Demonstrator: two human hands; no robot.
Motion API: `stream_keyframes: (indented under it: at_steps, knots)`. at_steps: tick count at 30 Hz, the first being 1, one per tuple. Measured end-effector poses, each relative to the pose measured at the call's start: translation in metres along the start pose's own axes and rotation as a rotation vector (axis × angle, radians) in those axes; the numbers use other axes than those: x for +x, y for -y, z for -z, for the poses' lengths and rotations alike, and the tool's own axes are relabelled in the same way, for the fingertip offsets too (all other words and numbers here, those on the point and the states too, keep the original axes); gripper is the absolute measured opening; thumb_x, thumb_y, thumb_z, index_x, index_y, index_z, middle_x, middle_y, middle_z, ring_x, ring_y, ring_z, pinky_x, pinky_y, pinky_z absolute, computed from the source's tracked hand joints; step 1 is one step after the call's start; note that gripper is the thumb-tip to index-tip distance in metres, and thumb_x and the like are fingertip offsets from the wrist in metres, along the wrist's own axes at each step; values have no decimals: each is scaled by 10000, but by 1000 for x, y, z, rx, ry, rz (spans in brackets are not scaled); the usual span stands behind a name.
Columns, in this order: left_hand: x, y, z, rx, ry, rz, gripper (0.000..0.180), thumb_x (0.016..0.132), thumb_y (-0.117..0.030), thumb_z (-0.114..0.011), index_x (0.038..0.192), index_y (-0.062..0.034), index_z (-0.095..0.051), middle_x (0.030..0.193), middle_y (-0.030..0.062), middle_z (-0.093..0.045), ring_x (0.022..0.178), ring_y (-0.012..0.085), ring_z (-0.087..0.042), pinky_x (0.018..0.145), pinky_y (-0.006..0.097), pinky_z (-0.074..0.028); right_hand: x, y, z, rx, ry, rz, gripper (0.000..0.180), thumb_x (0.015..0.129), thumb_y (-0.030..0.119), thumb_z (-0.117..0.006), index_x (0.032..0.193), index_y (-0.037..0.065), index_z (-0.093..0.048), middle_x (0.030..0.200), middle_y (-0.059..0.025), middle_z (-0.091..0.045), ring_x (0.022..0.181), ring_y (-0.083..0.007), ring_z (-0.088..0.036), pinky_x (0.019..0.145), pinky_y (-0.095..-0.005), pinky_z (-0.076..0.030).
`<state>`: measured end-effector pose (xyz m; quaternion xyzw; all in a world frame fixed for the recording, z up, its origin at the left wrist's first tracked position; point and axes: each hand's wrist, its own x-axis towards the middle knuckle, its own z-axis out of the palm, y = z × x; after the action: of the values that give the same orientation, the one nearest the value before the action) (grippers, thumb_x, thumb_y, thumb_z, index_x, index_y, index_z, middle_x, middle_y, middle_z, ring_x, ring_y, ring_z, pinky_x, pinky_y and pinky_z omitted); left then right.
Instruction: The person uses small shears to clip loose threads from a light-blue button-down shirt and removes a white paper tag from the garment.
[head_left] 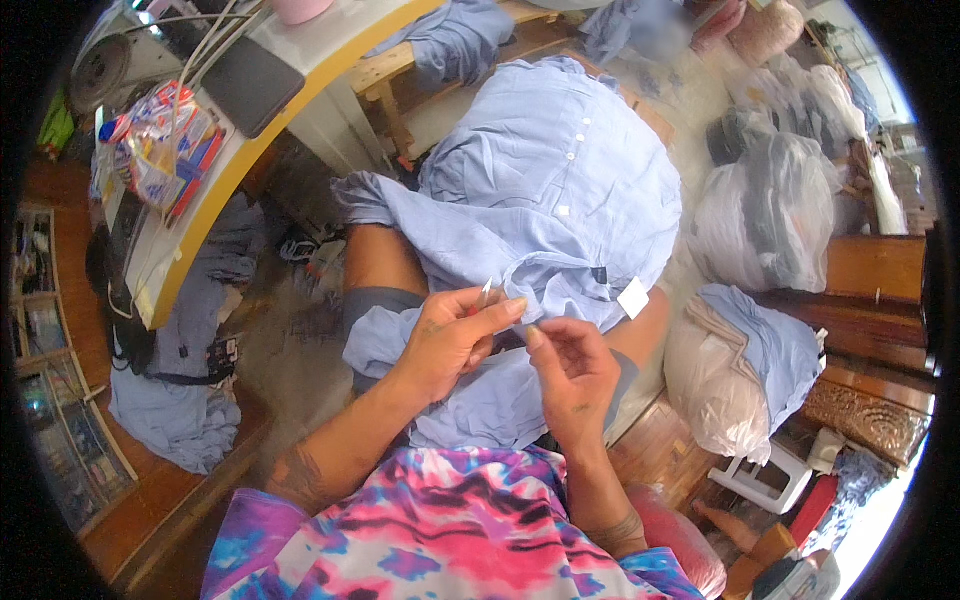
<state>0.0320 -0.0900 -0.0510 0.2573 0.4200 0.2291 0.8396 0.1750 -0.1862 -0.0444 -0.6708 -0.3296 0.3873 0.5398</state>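
Blue garment [510, 165] extends forward, button row [571, 156] slanting right; left fingers [497, 317] and right fingers [541, 342] pinch it

A light-blue garment [515, 160] is filling the space ahead of the left hand [455, 340] and right hand [577, 382], a yellow-edged table [318, 85] is blocking the upper left, plastic bags [770, 205] are crowding the right, and open floor [285, 405] is running beside the left forearm [345, 435].
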Motion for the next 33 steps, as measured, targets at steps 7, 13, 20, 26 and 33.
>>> stream_keyframes:
  at_steps: [7, 13, 20, 26, 33]
  knots:
    - [4, 8, 0, -9, 15, -40, 202, 958, -230, -741, 846, -87, -652, 601, -63, -496, 429, 22, -389, 373, 205, -258, 3, 17, -9, -335, -73, 319, 182, 867, 7, -784, 1044, 5, -742, 911, -119, -743, 766, -156, -729, 682, -274, -569]
    - [-1, 5, -4, -88, 29, 82, 212, 967, -263, -711, 899, -64, -689, 567, -41, -494, 419, 36, -388, 370, 209, -266, 2, 19, -6, -377, -107, 283, 142, 886, -8, -755, 1027, -28, -746, 954, -119, -768, 860, -150, -747, 781, -272, -590]
    - [-5, 7, -17, -8, -12, -7, 226, 953, -273, -722, 874, -63, -694, 559, -35, -486, 423, 47, -387, 381, 219, -273, 6, 13, -7, -453, -206, 418, 184, 820, -4, -762, 996, 17, -717, 904, -101, -746, 746, -181, -741, 672, -290, -576]
    - [-4, 10, -20, 75, -25, -116, 207, 953, -238, -723, 859, -55, -697, 555, -37, -486, 430, 48, -394, 386, 226, -279, 9, 11, -4, -489, -238, 440, 189, 820, -9, -753, 998, 14, -696, 898, -96, -741, 755, -174, -752, 663, -285, -584]
    - [2, 2, -21, 92, -61, -168, 186, 953, -203, -724, 851, -50, -698, 550, -43, -485, 437, 41, -407, 390, 223, -281, 9, 6, -6, 364, -183, -153, 183, 919, 43, -740, 1069, -38, -674, 968, -126, -735, 844, -196, -748, 737, -283, -600]
